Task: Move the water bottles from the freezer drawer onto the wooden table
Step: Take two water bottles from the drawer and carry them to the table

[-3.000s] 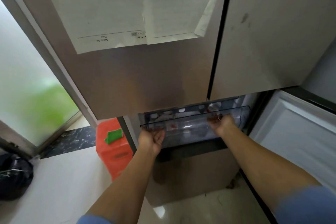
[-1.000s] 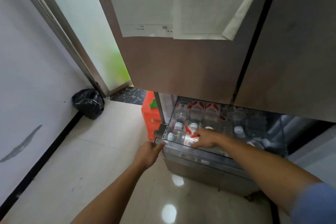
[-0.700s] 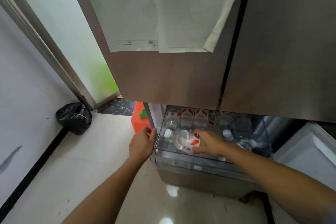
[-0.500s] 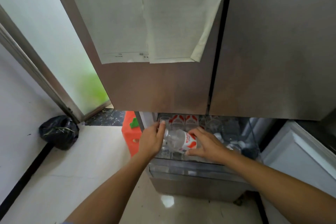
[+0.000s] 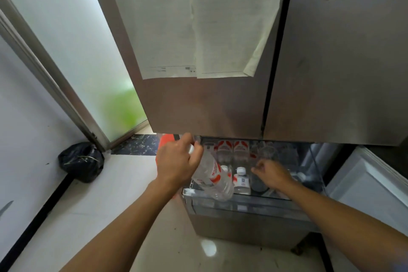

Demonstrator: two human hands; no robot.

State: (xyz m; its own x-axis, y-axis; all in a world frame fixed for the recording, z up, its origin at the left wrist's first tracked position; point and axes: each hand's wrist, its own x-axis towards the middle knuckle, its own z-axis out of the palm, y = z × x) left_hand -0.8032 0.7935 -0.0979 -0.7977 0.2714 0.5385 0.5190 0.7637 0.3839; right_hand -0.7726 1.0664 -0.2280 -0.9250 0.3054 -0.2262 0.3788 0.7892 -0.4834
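Bottle tilted above freezer drawer, left hand gripping neck; right hand empty, loose-fingered, over drawer, likely seeking another.

Neck of bottle inside left hand, rear bottles (their tops) behind fridge door, paper print unreadable.

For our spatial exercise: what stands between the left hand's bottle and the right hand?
Head view: a small white-capped bottle stands upright in the drawer between the held bottle and the right hand.
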